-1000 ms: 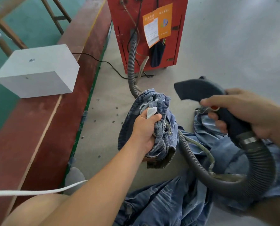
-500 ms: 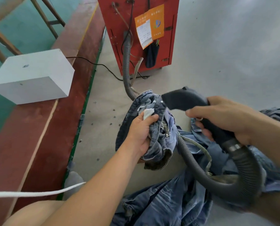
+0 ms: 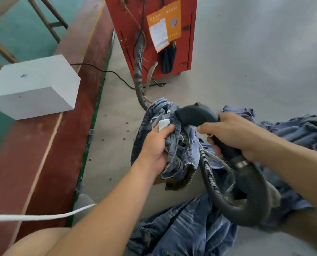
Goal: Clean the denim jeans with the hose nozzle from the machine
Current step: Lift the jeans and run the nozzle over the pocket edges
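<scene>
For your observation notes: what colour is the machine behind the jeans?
Red machine, clearest in the head view.

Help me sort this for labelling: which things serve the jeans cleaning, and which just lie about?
In use:
bunched blue denim jeans, gripped by left hand
dark plastic hose nozzle, held by right hand
grey ribbed hose
red metal machine

Lying about:
white rectangular block
loose blue denim heap

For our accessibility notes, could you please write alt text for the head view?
A person's left hand grips bunched denim jeans while the right hand holds a black hose nozzle, its tip at the fabric. The grey ribbed hose runs back to a red machine on a concrete floor.
</scene>
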Available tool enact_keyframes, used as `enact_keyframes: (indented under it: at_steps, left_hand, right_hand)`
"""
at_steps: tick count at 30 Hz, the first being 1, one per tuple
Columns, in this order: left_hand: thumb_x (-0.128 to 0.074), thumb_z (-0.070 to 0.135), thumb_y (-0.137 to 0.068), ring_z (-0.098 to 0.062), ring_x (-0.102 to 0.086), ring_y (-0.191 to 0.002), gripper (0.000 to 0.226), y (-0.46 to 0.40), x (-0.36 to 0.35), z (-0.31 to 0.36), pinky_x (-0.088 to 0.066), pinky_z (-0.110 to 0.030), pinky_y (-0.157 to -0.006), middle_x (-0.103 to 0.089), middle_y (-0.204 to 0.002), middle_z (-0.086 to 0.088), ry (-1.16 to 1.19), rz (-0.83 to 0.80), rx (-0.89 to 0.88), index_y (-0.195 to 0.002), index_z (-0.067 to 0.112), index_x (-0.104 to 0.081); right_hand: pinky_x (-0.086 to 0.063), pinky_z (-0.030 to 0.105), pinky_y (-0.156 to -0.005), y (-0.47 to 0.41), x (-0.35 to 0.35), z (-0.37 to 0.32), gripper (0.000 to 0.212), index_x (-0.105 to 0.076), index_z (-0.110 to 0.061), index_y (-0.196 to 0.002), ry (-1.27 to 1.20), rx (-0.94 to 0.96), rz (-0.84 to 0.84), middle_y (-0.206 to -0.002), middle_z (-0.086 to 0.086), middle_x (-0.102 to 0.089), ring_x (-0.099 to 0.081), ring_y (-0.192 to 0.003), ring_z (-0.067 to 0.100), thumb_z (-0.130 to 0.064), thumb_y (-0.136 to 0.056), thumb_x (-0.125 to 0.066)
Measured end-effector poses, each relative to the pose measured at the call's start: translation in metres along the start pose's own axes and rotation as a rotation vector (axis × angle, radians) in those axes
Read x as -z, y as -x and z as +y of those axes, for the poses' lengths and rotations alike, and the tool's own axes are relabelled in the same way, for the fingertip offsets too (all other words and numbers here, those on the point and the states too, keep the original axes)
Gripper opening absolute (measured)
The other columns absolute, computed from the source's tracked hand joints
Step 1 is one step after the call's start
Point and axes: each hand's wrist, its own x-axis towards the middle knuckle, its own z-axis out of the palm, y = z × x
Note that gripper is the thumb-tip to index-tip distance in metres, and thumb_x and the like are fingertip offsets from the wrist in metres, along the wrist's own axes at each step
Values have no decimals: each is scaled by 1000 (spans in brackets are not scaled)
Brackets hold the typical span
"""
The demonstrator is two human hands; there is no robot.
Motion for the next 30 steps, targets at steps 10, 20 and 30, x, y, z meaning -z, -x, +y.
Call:
enact_keyframes:
  at_steps: [10, 20, 30]
  left_hand:
    - [-49, 12, -108, -42, -64, -123, 29, -4, 0, -1, -50, -57, -107, -67, -130, -26, 22, 32, -19, -134, 9, -60]
    - [-49, 13, -108, -36, -70, -114, 27, -2, 1, 2, -57, -51, -98, -71, -124, -21, 49, 3, -1, -131, 11, -63]
    - [-51, 10, -106, -32, -76, -98, 21, 8, 5, -1, -63, -44, -75, -76, -113, -18, 44, -77, 55, -119, 14, -68]
  right_hand:
    - [-50, 35, -46, 13, -4, 3, 28, -59, 1, -79, 241, 70, -37, -58, 27, -61, -52, -43, 27, -23, -89, -69]
    - [-51, 36, -48, 22, 0, 8, 25, -59, -7, -78, 266, 100, -37, -54, 20, -64, -52, -41, 25, -28, -89, -68]
    - [-50, 30, -48, -14, 25, 0, 27, -55, -13, -93, -333, -58, -82, -65, 9, -59, -51, -45, 20, -23, -85, -79]
